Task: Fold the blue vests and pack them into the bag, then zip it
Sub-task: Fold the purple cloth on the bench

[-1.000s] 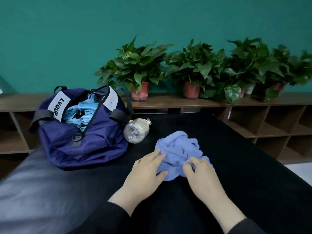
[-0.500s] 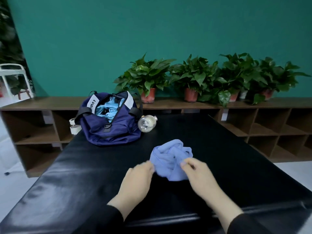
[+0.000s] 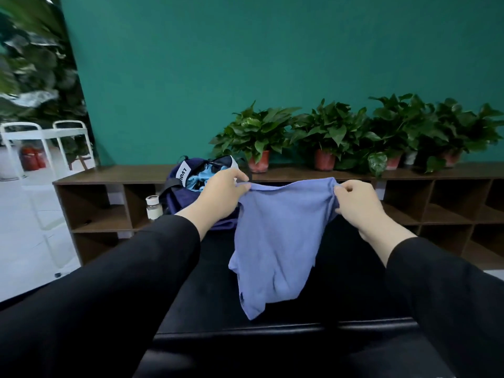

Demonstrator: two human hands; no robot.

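Vest [image 3: 275, 241] hangs between left hand [image 3: 221, 197] and right hand [image 3: 360, 205].

vest [image 3: 275, 241]: periwinkle blue | bag [image 3: 174, 197]: navy, white label | wall [image 3: 245, 64]: teal | table [image 3: 341, 282]: black

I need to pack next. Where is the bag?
In the head view, the bag sits left of centre on the far end of the table, behind the left hand.
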